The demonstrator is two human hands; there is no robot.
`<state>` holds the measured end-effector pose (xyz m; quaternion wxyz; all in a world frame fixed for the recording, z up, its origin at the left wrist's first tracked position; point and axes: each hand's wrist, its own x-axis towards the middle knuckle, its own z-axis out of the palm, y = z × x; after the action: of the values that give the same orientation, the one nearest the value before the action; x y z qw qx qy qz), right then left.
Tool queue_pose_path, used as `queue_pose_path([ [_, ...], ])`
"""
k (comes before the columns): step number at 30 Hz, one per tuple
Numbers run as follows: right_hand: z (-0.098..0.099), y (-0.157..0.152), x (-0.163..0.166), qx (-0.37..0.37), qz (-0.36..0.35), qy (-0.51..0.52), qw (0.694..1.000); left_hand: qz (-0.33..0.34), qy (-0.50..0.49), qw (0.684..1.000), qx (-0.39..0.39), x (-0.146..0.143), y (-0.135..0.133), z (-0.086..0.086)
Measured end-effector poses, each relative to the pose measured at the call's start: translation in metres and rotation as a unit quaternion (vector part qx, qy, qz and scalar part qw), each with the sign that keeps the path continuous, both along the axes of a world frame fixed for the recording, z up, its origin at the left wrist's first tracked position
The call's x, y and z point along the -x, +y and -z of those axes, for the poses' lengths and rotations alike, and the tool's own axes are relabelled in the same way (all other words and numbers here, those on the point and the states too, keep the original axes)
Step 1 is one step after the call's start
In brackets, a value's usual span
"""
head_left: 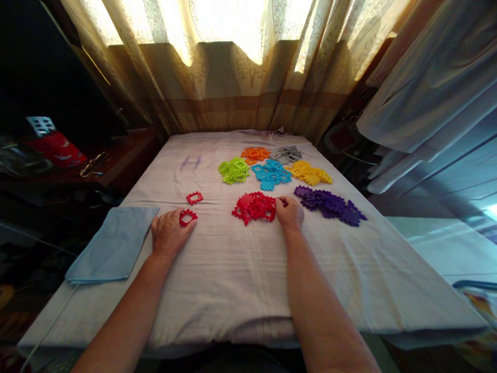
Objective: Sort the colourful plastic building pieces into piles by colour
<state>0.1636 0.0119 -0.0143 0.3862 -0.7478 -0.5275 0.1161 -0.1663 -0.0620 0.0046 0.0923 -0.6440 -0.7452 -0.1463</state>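
My left hand [171,230] rests on the cloth, its thumb and fingers closed around the edge of a red, notched, frame-shaped interlocking tile [188,212]. Just beyond it lies a second red frame tile [194,198], untouched. Toward the middle is a loose heap of red interlocking tiles [254,207]. At the right edge of that heap, my right hand [290,211] has its fingers pinched on a red tile, mostly hidden by the hand. Right of this hand spreads a row of overlapping purple tiles [330,203].
Behind the red heap are lime green [233,170], blue [271,174], orange [255,155], grey [286,155] and yellow tile piles [309,172]. A folded light-blue cloth [112,243] with a white cord lies at left. The table has a pale sheet [233,280]; curtains [233,83] hang behind.
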Motion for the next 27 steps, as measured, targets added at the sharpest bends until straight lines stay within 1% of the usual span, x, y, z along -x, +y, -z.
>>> queue_pose_path([
  [4,0.002,0.001,0.0,-0.01,0.003,0.0,1.0,0.025,0.003,1.0,-0.001,-0.008,0.002,-0.002],
  [7,0.001,0.001,0.001,-0.006,0.006,0.0,1.0,0.07,-0.016,0.997,-0.006,-0.026,0.007,-0.007],
  [9,0.001,0.0,0.001,-0.003,0.007,0.0,1.0,0.118,-0.03,0.992,-0.014,-0.047,0.013,-0.01],
  [14,0.002,0.001,-0.001,-0.01,-0.002,-0.002,1.0,0.226,-0.067,0.971,-0.022,-0.11,0.03,-0.016],
  [16,0.002,0.002,-0.002,-0.011,-0.003,-0.002,1.0,0.248,-0.08,0.965,-0.017,-0.13,0.037,-0.016],
  [18,0.003,0.003,-0.002,-0.01,-0.001,0.0,1.0,0.256,-0.087,0.963,-0.007,-0.143,0.042,-0.015],
  [21,0.001,0.004,-0.002,0.0,0.004,0.004,1.0,0.26,-0.086,0.962,0.0,-0.153,0.047,-0.012],
  [23,0.0,0.004,-0.001,0.009,0.004,0.007,1.0,0.261,-0.083,0.962,-0.008,-0.152,0.048,-0.01],
  [25,-0.002,0.003,-0.001,0.015,0.002,0.011,1.0,0.255,-0.081,0.963,-0.018,-0.144,0.05,-0.008],
  [27,-0.003,0.003,0.0,0.017,0.001,0.012,1.0,0.236,-0.078,0.968,-0.027,-0.128,0.052,-0.007],
])
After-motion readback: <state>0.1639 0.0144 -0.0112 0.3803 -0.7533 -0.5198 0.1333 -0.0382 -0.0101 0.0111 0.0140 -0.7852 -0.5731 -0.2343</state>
